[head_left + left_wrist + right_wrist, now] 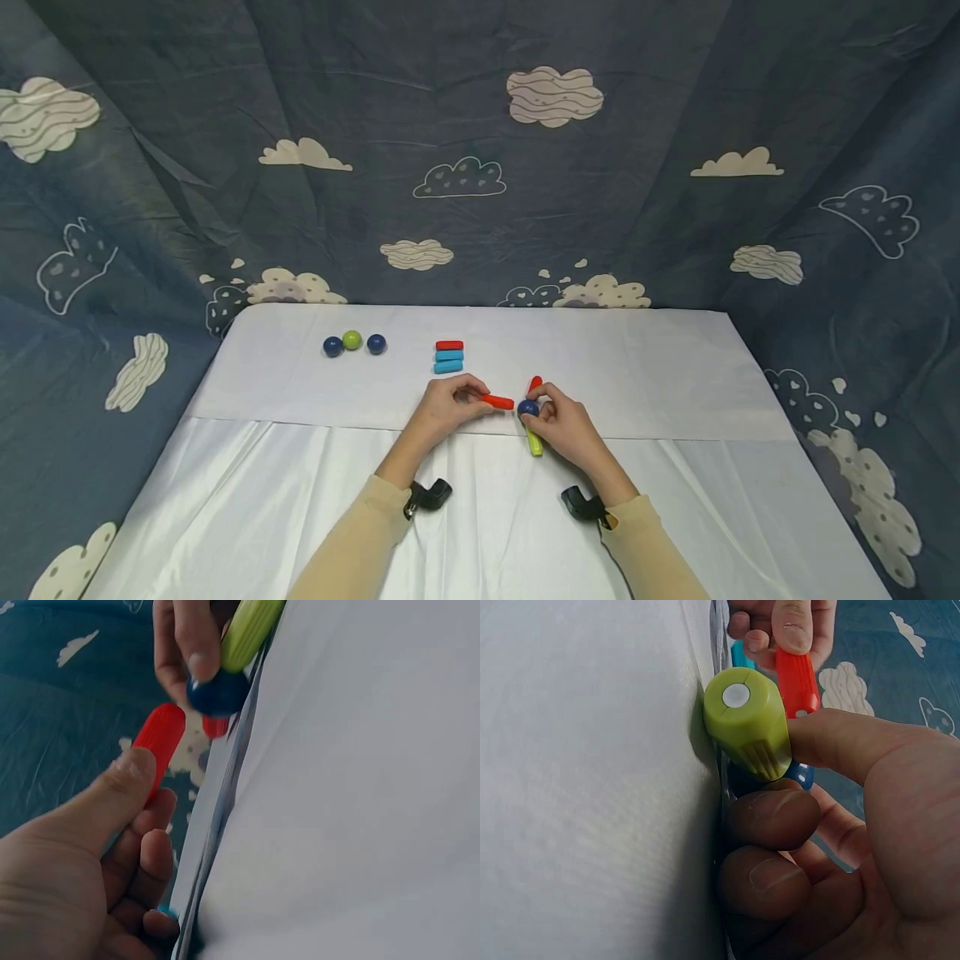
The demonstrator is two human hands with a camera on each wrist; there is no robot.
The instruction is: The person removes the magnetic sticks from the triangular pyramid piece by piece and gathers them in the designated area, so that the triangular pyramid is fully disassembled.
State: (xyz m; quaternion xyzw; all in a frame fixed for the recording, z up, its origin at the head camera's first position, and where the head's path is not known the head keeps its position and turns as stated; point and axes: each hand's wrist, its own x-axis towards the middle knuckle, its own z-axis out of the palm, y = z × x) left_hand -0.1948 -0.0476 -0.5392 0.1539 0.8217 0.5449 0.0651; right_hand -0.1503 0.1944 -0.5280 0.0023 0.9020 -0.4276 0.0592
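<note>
My left hand (448,403) pinches a short ridged red rod (498,402) between thumb and fingers, its free end pointing right. Close by on the right, my right hand (562,423) grips a dark blue ball (528,407) between thumb and fingertips. A yellow-green rod (535,444) joins the ball on the near side, and another red rod (536,383) extends on the far side. In the left wrist view, the held red rod (165,731) is apart from the blue ball (214,694). A pale round disc shows on the yellow-green rod's end (736,695) in the right wrist view.
Toward the back left of the white-covered table (637,367) lie two blue balls (377,344) and a green ball (352,340). Behind my left hand, one red rod (449,345) and two light blue rods (448,367) lie in a stack-like row. A dark cloud-patterned cloth (465,225) surrounds the table.
</note>
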